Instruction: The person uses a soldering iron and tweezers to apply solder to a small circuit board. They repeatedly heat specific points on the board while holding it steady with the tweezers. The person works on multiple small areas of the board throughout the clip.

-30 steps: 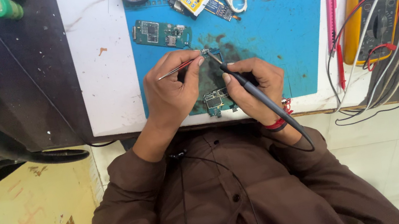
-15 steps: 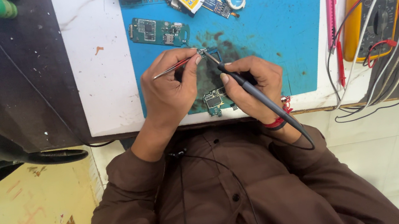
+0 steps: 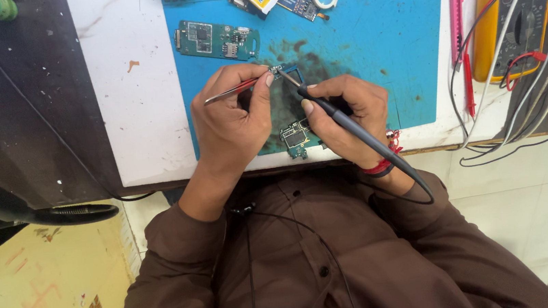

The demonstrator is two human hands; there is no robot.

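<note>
Head view shows me the small circuit board (image 3: 297, 135) lying on the blue mat (image 3: 387, 58), between both hands near the table's front edge. My left hand (image 3: 232, 121) pinches tweezers (image 3: 232, 91) shut in its fingers, steadying a part. My right hand (image 3: 345, 115) grips the soldering iron (image 3: 346, 122) like a pen, tip meeting the tweezers. A second green board (image 3: 216, 40) lies beyond.

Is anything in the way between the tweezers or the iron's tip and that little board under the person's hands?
Nothing visible. The tweezers in the left hand and the iron in the right hand both reach the board freely.
</note>
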